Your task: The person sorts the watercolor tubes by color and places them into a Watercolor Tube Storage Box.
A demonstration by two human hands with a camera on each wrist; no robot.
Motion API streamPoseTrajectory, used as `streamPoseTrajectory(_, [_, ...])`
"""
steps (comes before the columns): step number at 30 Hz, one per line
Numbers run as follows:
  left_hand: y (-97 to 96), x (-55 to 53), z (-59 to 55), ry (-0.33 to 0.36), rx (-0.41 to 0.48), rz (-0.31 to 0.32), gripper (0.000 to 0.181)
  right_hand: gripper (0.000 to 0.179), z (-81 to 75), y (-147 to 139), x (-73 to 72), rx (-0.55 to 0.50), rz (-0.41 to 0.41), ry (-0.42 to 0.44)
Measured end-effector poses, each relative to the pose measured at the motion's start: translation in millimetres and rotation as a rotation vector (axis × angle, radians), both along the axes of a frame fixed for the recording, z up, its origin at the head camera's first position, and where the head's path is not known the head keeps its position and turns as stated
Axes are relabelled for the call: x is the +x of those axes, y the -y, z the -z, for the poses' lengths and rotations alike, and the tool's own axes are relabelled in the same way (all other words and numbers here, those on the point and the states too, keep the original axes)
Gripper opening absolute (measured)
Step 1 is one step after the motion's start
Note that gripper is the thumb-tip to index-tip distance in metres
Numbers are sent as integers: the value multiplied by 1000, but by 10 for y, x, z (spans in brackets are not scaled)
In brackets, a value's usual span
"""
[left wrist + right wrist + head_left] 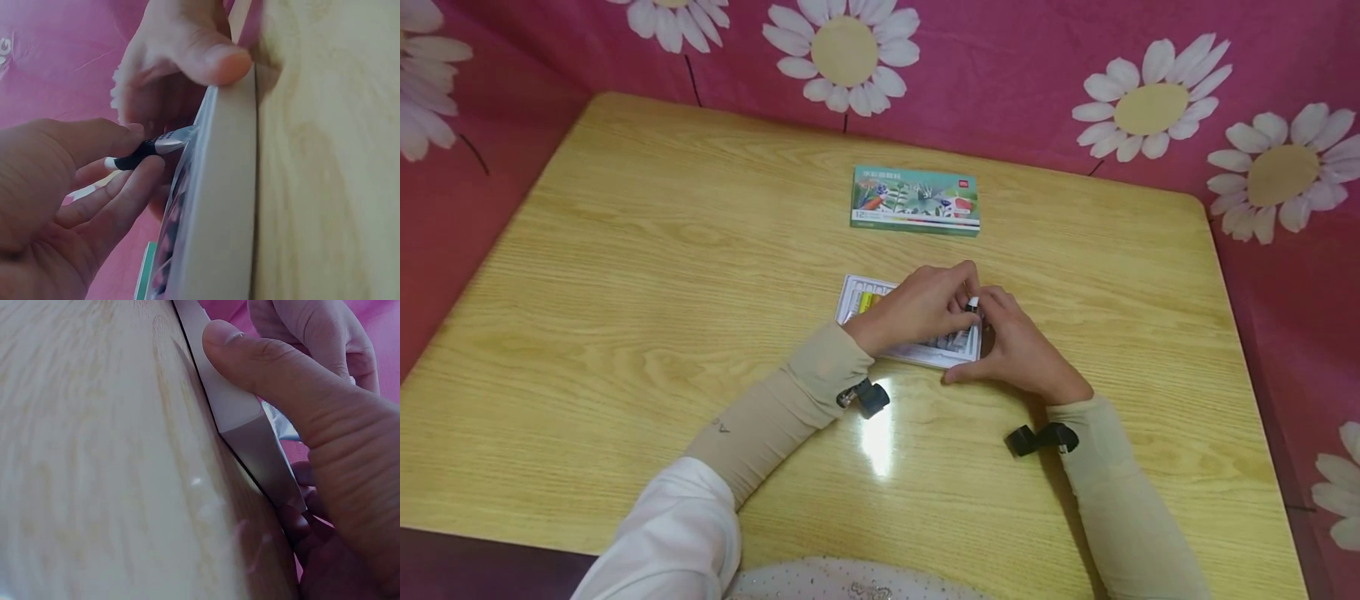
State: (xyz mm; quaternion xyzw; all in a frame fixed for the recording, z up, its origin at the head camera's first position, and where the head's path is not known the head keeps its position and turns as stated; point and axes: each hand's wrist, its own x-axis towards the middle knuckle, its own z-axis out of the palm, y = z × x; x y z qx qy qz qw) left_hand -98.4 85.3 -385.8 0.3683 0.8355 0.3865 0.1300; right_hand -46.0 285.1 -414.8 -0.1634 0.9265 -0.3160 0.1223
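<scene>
In the head view a shallow white tray (917,359) of paint tubes lies on the table. My left hand (921,307) reaches over it and pinches one paint tube (147,151) between thumb and fingers. This tube has a black band, a white cap and a silver end that slants down to the tray's edge in the left wrist view. A yellow tube (867,301) shows in the tray beside my left wrist. My right hand (1026,350) grips the tray's right end, its thumb (250,359) along the front side and its fingers round the far side. Most tubes are hidden under my left hand.
A green paint box (915,200) with printed flowers lies behind the tray. The wooden table (662,250) extends on both sides, with a pink cloth (1000,75) of large daisies behind it. Each wrist carries a small black camera mount.
</scene>
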Motion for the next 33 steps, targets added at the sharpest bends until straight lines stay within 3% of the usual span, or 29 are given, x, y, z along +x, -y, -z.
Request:
streamPoseTrajectory(13, [-32,45,14,-13,-66,53,25,107,24,-12,9,-14,0,3])
streamPoseTrajectory(20, [8,18,41,-63,-88,70,25,111,18,-5,3,-7,0,-1])
streamPoseTrajectory(30, [-6,0,46,-140,-216,53,28,112,-5,0,-4,-18,12,8])
streamPoseTrajectory(33, [-17,0,59,-177,-243,56,37,115,-5,2,-1,-20,15,10])
